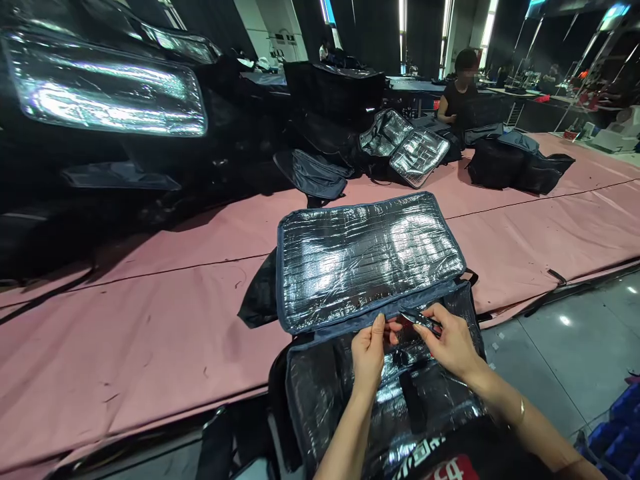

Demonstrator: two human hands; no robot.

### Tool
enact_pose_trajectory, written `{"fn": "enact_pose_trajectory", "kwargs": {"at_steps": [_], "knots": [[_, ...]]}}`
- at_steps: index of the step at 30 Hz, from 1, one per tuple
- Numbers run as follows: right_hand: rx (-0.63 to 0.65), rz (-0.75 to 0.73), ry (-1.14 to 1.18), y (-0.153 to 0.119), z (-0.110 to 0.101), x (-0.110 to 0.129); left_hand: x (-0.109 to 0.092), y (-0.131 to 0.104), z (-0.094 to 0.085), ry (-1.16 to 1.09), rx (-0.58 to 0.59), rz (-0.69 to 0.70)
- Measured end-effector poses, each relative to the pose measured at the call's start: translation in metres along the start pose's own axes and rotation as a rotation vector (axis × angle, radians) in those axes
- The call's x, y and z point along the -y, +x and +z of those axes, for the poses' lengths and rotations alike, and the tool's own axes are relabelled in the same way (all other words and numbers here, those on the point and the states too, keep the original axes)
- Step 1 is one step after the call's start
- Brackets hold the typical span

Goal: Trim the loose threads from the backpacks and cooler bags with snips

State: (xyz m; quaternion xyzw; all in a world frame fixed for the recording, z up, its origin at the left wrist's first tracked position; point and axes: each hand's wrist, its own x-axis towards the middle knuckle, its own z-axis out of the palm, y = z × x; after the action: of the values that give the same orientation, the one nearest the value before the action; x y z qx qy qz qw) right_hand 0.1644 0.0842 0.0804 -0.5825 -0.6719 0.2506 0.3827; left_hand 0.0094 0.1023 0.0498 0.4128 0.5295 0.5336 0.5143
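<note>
Snips (425,322) sit clamped in the right hand (453,343), blades pointing left along the hinge trim (345,327) of a bag (311,393). The left hand (369,350) is just beside, thumb and fingers closed on that trim; whether the blades touch it I cannot tell, the gap being small and dark. A bracelet (522,410) circles the right forearm.

The bag stands open at the near edge of the table, body toward the wearer, its silver-lined lid (370,260) folded back over pink cover (200,347). A black strap (413,400) lies inside. The cover is creased, crossed by a dark line, and spreads broadly left of the lid, with another stretch to the right. Beyond the table's near right edge lies grey floor (550,347), with blue material (613,437) in the corner.

A dark pile (240,153) crowds the left, a silver panel (110,87) shining on it. Behind the lid lie an open silver-lined bag (420,157) and, farther right, black bags (505,163). Across the table is a person (457,100); bright windows (403,33) line the dim room's back.
</note>
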Motion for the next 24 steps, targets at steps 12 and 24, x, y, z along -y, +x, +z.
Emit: {"fn": "enact_pose_trajectory", "kwargs": {"at_steps": [12, 24], "knots": [[0.251, 0.343, 0.72, -0.002, 0.011, -0.006, 0.007, 0.003, -0.001, -0.021, 0.001, 0.003], [0.255, 0.283, 0.386, 0.004, 0.012, -0.008, 0.005, 0.001, 0.0, -0.04, -0.012, -0.004]]}}
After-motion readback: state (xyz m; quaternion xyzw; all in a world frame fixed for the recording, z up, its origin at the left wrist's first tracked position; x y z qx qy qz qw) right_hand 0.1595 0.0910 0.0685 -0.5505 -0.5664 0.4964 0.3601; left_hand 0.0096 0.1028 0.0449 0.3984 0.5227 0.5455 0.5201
